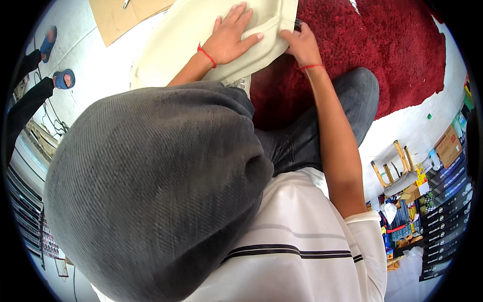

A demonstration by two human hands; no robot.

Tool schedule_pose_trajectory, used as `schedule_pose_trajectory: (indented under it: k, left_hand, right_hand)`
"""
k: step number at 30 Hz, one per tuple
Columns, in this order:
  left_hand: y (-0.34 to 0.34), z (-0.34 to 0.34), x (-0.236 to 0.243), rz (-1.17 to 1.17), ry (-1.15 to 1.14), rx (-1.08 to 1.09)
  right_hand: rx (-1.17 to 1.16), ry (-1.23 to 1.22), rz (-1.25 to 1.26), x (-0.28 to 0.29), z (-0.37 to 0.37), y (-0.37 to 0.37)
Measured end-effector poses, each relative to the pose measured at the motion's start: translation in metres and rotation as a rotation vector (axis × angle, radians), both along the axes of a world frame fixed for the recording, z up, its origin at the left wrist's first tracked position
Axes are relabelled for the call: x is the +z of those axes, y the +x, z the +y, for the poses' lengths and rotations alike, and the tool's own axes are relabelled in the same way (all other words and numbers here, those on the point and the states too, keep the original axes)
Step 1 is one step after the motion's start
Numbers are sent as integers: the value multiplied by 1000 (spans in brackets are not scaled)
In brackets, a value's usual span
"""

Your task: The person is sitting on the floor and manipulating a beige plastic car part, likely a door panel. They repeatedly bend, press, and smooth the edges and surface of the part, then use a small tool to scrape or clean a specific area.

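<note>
A cream leather-like cover with a double-stitched seam is spread out at the top of the view. My left hand lies flat on it near the seam, fingers stretched and apart. At the cover's right edge my right hand is closed, its thumb against the edge and its fingers curled. A small dark thing shows by those fingers, too little of it to name. Both wrists wear a red string.
A red shaggy rug lies under my bent leg and to the right. Brown cardboard is at the upper left, near another person's sandalled foot. An upturned wooden-legged stool and stacked dark boxes stand at the right.
</note>
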State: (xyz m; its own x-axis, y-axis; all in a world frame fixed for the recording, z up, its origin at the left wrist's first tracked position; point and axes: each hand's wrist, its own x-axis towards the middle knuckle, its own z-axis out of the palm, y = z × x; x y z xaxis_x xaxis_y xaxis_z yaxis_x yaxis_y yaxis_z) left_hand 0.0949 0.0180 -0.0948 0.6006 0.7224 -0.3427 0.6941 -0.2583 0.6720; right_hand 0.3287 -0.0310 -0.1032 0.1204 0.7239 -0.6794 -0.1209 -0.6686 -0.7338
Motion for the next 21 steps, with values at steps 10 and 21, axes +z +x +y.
schedule_pose_trajectory:
  k: [10,21]
  left_hand:
    - [4,-1,2,-2,-5,-64]
    - [5,1,-3,7,-5,-38]
  right_hand:
    - [68,221,-179,-24,-2,0]
    - [-17,-87,73,9,-25,-7]
